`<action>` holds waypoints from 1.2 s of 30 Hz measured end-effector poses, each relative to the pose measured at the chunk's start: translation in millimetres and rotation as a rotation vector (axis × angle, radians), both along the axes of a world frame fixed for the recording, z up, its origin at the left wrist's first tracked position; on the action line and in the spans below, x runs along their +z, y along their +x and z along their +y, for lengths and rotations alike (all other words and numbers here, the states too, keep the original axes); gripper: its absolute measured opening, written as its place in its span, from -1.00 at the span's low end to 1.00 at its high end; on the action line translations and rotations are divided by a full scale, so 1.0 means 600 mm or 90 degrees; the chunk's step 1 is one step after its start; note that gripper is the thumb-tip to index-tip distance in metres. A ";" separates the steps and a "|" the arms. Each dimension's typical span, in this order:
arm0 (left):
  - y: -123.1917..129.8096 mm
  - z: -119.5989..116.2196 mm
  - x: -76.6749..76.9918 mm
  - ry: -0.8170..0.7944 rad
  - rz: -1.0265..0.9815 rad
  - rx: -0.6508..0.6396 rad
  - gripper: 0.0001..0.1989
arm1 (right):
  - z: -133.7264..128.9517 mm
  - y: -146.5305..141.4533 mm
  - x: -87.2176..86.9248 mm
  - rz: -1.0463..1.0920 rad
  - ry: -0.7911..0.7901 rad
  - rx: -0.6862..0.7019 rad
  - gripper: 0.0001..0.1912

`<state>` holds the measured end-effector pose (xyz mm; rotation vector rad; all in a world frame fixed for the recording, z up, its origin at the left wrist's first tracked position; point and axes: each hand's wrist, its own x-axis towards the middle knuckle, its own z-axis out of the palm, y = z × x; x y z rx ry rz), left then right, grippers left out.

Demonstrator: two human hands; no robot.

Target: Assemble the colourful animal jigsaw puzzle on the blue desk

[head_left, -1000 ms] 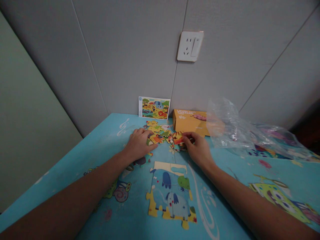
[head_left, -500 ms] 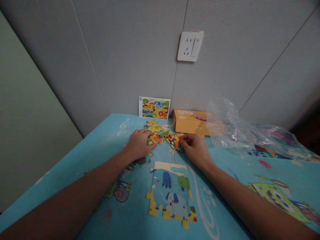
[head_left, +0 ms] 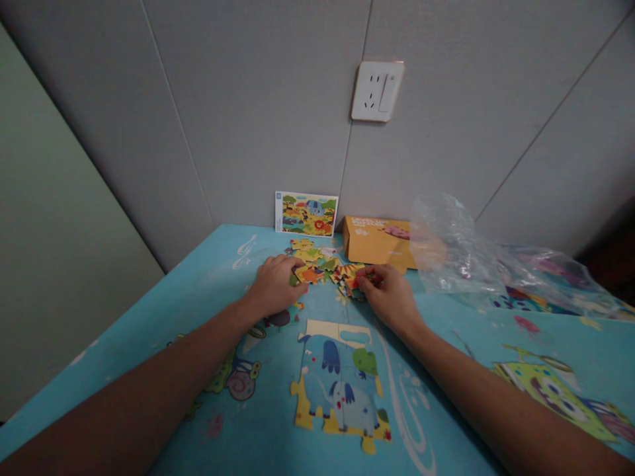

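In the head view, my left hand (head_left: 278, 284) rests at the left end of a pile of loose puzzle pieces (head_left: 317, 264), thumb and fingers apart around the pieces there. At the pile's right end, my right hand (head_left: 389, 294) pinches a puzzle piece (head_left: 358, 281) with a red-orange patch between thumb and forefinger. Its other fingers are curled. Nearer to me lies a joined puzzle section (head_left: 340, 383) showing two blue elephants and a green bush, with knobs along its left and lower edges.
A picture card (head_left: 306, 215) leans on the wall behind the pile. Beside it stands an orange puzzle box (head_left: 374, 241), partly covered by a clear plastic bag (head_left: 456, 258). A blue cartoon-print cloth (head_left: 238, 436) covers the table. A white socket (head_left: 378, 91) is on the wall.
My left thumb has drawn back slightly to the left. My right hand has shifted very little, and more red shows at its fingertips. The joined section stays put.
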<state>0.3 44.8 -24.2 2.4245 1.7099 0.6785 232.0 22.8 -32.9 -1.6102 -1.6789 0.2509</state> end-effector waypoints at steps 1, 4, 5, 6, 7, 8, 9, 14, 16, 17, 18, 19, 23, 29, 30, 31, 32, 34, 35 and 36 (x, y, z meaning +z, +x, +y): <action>0.000 0.000 0.000 -0.003 -0.004 0.002 -0.61 | 0.000 0.000 0.000 0.001 -0.003 -0.001 -0.79; -0.001 0.000 -0.001 -0.008 -0.021 0.006 -0.57 | -0.001 -0.001 0.000 0.002 -0.005 -0.003 -0.79; -0.001 0.001 -0.002 -0.006 -0.028 0.006 -0.56 | -0.001 -0.001 0.000 0.002 -0.002 -0.002 -0.79; -0.001 0.001 -0.002 0.000 -0.035 0.004 -0.55 | -0.001 -0.001 0.000 0.004 0.001 0.000 -0.79; -0.001 0.001 -0.003 0.008 -0.040 0.002 -0.55 | -0.001 -0.001 -0.001 0.006 0.006 0.003 -0.79; -0.001 0.001 -0.003 0.018 -0.046 -0.001 -0.55 | 0.000 -0.001 -0.002 0.008 0.011 0.004 -0.79; -0.001 0.001 -0.002 0.027 -0.050 -0.005 -0.56 | 0.000 -0.001 -0.003 0.010 0.015 0.005 -0.79; 0.002 -0.003 0.003 0.048 -0.086 -0.022 -0.61 | 0.000 0.000 -0.005 0.017 0.018 0.007 -0.78; 0.002 -0.004 0.005 0.046 -0.099 -0.022 -0.60 | 0.000 -0.001 -0.004 0.018 0.022 0.012 -0.78; 0.002 -0.004 0.005 0.043 -0.103 -0.021 -0.60 | 0.000 -0.001 -0.003 0.018 0.023 0.015 -0.79; 0.002 -0.004 0.005 0.040 -0.106 -0.020 -0.59 | 0.000 -0.001 -0.003 0.018 0.021 0.017 -0.79; 0.002 -0.003 0.004 0.038 -0.109 -0.019 -0.58 | 0.000 -0.001 -0.003 0.019 0.017 0.019 -0.78; 0.001 -0.003 0.002 0.047 -0.128 -0.027 -0.56 | 0.000 -0.002 -0.004 0.040 -0.005 0.025 -0.76; 0.002 -0.007 0.010 0.048 -0.139 -0.020 -0.55 | -0.006 -0.008 0.002 0.060 -0.025 0.035 -0.78; 0.002 -0.007 0.012 0.050 -0.142 -0.011 -0.56 | -0.006 -0.008 0.002 0.063 -0.026 0.036 -0.78; 0.001 -0.006 0.013 0.052 -0.147 0.000 -0.58 | -0.006 -0.008 0.003 0.066 -0.026 0.038 -0.78; 0.000 -0.004 0.013 0.055 -0.158 0.014 -0.60 | -0.006 -0.008 0.003 0.068 -0.026 0.040 -0.78; -0.003 0.001 0.012 0.059 -0.199 0.044 -0.64 | -0.006 -0.008 0.004 0.073 -0.027 0.043 -0.79; -0.005 0.003 0.011 0.058 -0.231 0.052 -0.65 | -0.007 -0.008 0.004 0.075 -0.027 0.043 -0.79; -0.006 0.004 0.010 0.060 -0.274 0.048 -0.64 | -0.008 -0.009 0.006 0.075 -0.026 0.042 -0.79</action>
